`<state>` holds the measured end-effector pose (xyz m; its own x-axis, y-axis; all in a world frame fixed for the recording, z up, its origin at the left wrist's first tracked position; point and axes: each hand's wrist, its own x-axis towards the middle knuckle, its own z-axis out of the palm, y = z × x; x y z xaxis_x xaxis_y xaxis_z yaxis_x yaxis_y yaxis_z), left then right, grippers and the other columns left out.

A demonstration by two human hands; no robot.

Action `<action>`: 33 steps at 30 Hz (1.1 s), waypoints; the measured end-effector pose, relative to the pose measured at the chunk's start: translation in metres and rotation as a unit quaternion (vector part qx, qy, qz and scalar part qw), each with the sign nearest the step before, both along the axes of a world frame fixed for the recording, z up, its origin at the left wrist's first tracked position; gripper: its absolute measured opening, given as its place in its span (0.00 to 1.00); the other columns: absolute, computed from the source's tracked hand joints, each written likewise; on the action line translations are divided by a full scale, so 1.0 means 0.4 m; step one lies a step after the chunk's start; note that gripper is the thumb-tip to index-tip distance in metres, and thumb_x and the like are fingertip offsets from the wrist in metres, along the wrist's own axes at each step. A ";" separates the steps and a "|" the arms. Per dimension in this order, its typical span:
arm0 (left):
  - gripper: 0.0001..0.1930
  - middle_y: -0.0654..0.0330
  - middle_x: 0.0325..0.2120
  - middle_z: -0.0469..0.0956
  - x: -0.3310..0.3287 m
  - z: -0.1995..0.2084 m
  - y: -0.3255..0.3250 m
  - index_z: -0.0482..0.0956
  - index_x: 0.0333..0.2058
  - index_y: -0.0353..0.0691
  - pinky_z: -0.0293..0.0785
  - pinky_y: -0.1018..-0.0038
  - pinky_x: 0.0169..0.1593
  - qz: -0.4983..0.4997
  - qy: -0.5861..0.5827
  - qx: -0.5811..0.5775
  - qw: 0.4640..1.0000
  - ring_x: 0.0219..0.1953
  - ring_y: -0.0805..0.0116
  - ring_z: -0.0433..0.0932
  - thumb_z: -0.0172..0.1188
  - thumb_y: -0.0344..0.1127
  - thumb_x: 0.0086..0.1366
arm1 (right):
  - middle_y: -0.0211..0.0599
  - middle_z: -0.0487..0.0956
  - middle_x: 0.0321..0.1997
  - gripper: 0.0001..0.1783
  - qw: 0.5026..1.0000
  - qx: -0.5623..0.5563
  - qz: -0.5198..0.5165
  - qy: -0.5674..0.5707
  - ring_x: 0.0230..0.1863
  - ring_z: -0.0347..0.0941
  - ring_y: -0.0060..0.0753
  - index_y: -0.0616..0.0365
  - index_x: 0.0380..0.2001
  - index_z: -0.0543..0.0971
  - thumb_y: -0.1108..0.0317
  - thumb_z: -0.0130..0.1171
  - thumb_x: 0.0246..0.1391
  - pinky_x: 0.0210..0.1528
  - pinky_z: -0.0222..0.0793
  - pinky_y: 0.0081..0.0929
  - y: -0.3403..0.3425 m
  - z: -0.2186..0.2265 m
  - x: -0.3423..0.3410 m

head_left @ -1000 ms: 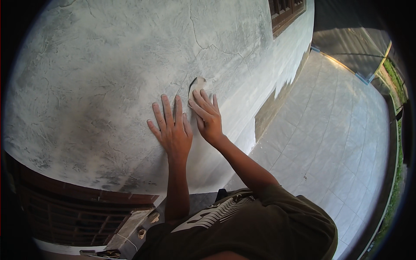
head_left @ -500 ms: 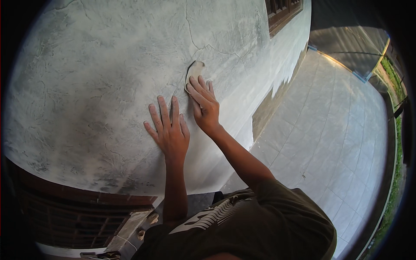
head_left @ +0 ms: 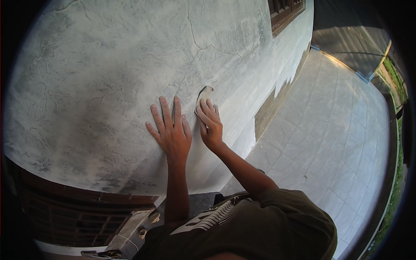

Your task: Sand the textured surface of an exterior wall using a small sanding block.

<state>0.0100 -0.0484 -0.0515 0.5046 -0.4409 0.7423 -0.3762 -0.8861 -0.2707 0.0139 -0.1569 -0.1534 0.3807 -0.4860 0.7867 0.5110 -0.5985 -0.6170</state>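
A pale, curled piece of sandpaper (head_left: 205,94) with a dark edge lies against the plastered wall (head_left: 108,78). My right hand (head_left: 211,126) presses it there, fingers together over its lower part and covering much of it. To the left, my left hand (head_left: 174,136) rests on the wall with fingers spread, holding nothing. Whitish dust coats the fingertips of both hands. Around them the wall surface is rough, mottled grey and white, with thin cracks running above my right hand.
A brown window frame (head_left: 284,19) is set into the wall at upper right. Grey floor tiles (head_left: 320,130) stretch along the right, beyond an unpainted strip at the wall's foot. Dark wooden louvres (head_left: 73,216) are at lower left. A dark sheet (head_left: 346,41) hangs at far right.
My right hand has slid the sandpaper down the wall and slightly right. My left hand stays flat in nearly the same spot.
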 end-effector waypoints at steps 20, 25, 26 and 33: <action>0.29 0.56 0.74 0.51 0.002 0.002 0.010 0.63 0.69 0.57 0.36 0.38 0.70 0.001 -0.008 -0.001 1.000 0.75 0.45 0.46 0.52 0.44 0.70 | 0.42 0.71 0.68 0.23 0.998 -0.003 0.002 -0.060 0.72 0.60 0.55 0.58 0.55 0.79 0.79 0.56 0.54 0.71 0.45 0.65 -0.049 0.210 0.035; 0.29 0.55 0.74 0.51 0.001 -0.004 -0.002 0.63 0.69 0.57 0.36 0.37 0.70 -0.007 0.003 -0.005 1.000 0.75 0.45 0.46 0.53 0.44 0.70 | 0.41 0.72 0.67 0.23 1.000 -0.020 -0.005 0.008 0.72 0.59 0.56 0.56 0.55 0.79 0.79 0.55 0.55 0.71 0.45 0.64 -0.003 0.049 -0.004; 0.29 0.55 0.74 0.51 -0.001 -0.005 -0.002 0.63 0.69 0.57 0.35 0.38 0.70 -0.010 0.000 -0.004 1.000 0.75 0.45 0.46 0.53 0.44 0.70 | 0.41 0.72 0.67 0.23 1.000 -0.013 -0.015 0.002 0.72 0.59 0.56 0.56 0.55 0.79 0.79 0.55 0.55 0.71 0.45 0.64 0.000 0.061 -0.008; 0.29 0.55 0.74 0.51 -0.001 0.005 0.007 0.64 0.69 0.57 0.36 0.37 0.70 0.000 -0.002 -0.005 1.000 0.75 0.45 0.46 0.53 0.44 0.69 | 0.41 0.72 0.68 0.23 0.998 -0.028 0.020 -0.059 0.72 0.60 0.55 0.55 0.54 0.80 0.80 0.56 0.54 0.71 0.45 0.65 -0.044 0.124 0.021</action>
<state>0.0095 -0.0457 -0.0495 0.5024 -0.4329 0.7485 -0.3751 -0.8891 -0.2625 0.0223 -0.1745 -0.1039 0.3018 -0.4263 0.8527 0.6015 -0.6088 -0.5172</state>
